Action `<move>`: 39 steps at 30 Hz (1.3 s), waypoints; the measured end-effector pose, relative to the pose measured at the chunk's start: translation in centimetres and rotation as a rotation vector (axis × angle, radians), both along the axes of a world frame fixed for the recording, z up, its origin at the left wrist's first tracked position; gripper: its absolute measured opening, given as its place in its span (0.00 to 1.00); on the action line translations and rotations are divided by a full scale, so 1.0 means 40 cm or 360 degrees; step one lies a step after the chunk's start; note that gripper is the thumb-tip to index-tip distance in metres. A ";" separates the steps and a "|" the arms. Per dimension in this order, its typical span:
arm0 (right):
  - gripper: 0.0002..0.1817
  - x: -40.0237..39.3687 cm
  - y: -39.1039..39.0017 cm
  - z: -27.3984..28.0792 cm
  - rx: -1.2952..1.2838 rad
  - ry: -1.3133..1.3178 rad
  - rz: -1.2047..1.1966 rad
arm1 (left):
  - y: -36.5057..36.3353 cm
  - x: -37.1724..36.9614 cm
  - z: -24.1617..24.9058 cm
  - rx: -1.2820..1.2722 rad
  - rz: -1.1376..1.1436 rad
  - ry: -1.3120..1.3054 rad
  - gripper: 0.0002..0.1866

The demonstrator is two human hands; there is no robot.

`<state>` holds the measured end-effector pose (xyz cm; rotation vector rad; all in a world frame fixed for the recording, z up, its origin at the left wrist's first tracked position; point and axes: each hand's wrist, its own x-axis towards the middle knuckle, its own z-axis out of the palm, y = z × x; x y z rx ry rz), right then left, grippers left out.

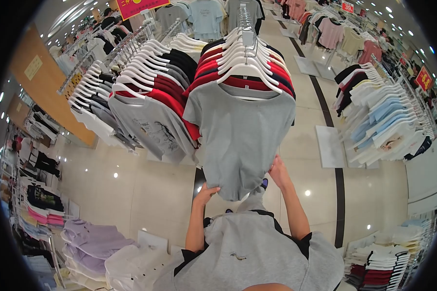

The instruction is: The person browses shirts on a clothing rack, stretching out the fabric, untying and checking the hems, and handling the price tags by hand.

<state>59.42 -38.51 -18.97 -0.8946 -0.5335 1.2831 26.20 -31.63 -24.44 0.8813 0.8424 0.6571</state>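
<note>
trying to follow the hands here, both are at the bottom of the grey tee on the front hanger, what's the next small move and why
Probably a gentle downward, outward tug to smooth the hem. The left hand and right hand each grip a bottom corner of the grey T-shirt, which hangs on a white hanger at the front of the rack. The hem between them looks bunched and uneven, lower on the left.

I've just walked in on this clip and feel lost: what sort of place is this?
Most likely a clothing shop. T-shirts hang on white hangers along racks, red price signs hang overhead, and both hands, left hand and right hand, hold the hem of a grey T-shirt.
</note>
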 end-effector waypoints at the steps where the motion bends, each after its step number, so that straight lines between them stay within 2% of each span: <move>1: 0.36 0.012 0.029 0.007 0.0125 0.0207 -0.0056 | 0.003 -0.008 -0.005 -0.0035 -0.0046 -0.0122 0.29; 2: 0.36 0.024 0.053 0.013 0.0246 0.0415 -0.0114 | 0.002 -0.018 -0.011 -0.0075 -0.0095 -0.0241 0.28; 3: 0.36 0.048 0.075 0.031 0.0243 0.0417 -0.0114 | -0.002 -0.026 -0.021 -0.0078 -0.0093 -0.0240 0.28; 5: 0.35 0.114 0.101 0.070 0.0205 0.1264 -0.0116 | -0.007 -0.041 -0.038 -0.0117 -0.0213 -0.0075 0.26; 6: 0.35 0.139 0.100 0.068 0.0208 0.1266 -0.0114 | -0.013 -0.049 -0.035 -0.0114 -0.0211 -0.0073 0.26; 8: 0.35 0.176 0.112 0.055 0.0528 0.1176 -0.0055 | -0.022 -0.066 -0.026 -0.0066 -0.0200 0.0277 0.19; 9: 0.35 0.169 0.108 0.069 0.0532 0.1177 -0.0048 | -0.026 -0.079 -0.037 -0.0060 -0.0195 0.0277 0.19; 11: 0.29 0.143 0.074 0.128 0.0390 0.0563 -0.0527 | -0.032 -0.098 -0.069 0.0133 -0.0209 0.0624 0.13; 12: 0.29 0.123 0.060 0.148 0.0397 0.0559 -0.0523 | -0.040 -0.096 -0.071 0.0138 -0.0205 0.0619 0.13; 14: 0.18 0.062 0.028 0.175 0.0288 -0.0008 -0.0662 | -0.065 -0.078 -0.058 0.0289 0.0045 0.0694 0.11; 15: 0.18 0.032 0.010 0.181 0.0287 -0.0013 -0.0666 | -0.072 -0.064 -0.039 0.0287 0.0040 0.0689 0.11; 17: 0.12 -0.027 -0.022 0.195 0.0008 -0.0477 -0.0628 | -0.081 -0.032 0.010 0.0350 -0.0022 0.0630 0.13; 18: 0.12 -0.052 -0.031 0.224 0.0010 -0.0482 -0.0636 | -0.077 -0.019 0.028 0.0353 -0.0029 0.0624 0.13; 20: 0.11 -0.089 -0.051 0.273 0.0357 -0.0559 -0.0780 | -0.073 -0.002 0.053 0.0506 -0.0324 0.0594 0.18; 21: 0.17 -0.073 -0.051 0.251 0.0526 -0.0446 -0.0764 | -0.069 0.002 0.054 0.0494 -0.0331 0.0599 0.18; 22: 0.17 -0.083 -0.044 0.286 0.0508 -0.0440 -0.0767 | -0.064 0.003 0.054 0.0474 -0.0406 0.0550 0.18; 24: 0.24 -0.108 -0.021 0.349 0.0586 -0.0223 -0.0920 | -0.049 0.013 0.068 0.0452 -0.0484 0.0507 0.19; 25: 0.24 -0.122 -0.016 0.335 0.0577 -0.0220 -0.0923 | -0.047 0.023 0.090 0.0465 -0.0574 0.0456 0.20; 27: 0.31 -0.128 0.009 0.273 0.0312 0.0140 -0.0695 | -0.055 0.054 0.143 0.0484 -0.0658 0.0399 0.21; 28: 0.31 -0.120 0.015 0.231 0.0318 0.0139 -0.0691 | -0.062 0.071 0.178 0.0471 -0.0726 0.0502 0.22; 30: 0.41 -0.087 0.023 0.135 0.0181 0.0003 -0.0088 | -0.061 0.105 0.180 0.0472 -0.0778 0.0607 0.23; 32: 0.39 -0.077 0.033 0.114 0.0021 -0.0039 -0.0032 | -0.057 0.132 0.112 0.0803 -0.0929 0.0463 0.29; 33: 0.37 -0.079 0.043 0.120 -0.0028 -0.0349 -0.0091 | -0.053 0.144 0.088 0.0797 -0.0922 0.0467 0.29; 34: 0.34 -0.083 0.046 0.129 -0.0074 -0.0658 -0.0152 | -0.043 0.158 0.077 0.1022 -0.0984 0.0576 0.29; 35: 0.34 -0.084 0.042 0.139 -0.0071 -0.0656 -0.0148 | -0.029 0.165 0.067 0.1252 -0.1044 0.0685 0.30; 38: 0.30 -0.069 0.030 0.149 -0.0191 -0.0806 -0.0169 | 0.040 0.179 0.103 0.1420 -0.0888 0.0736 0.27; 39: 0.30 -0.061 0.019 0.125 -0.0117 -0.0505 -0.0214 | 0.072 0.176 0.107 0.1241 -0.0804 0.0788 0.31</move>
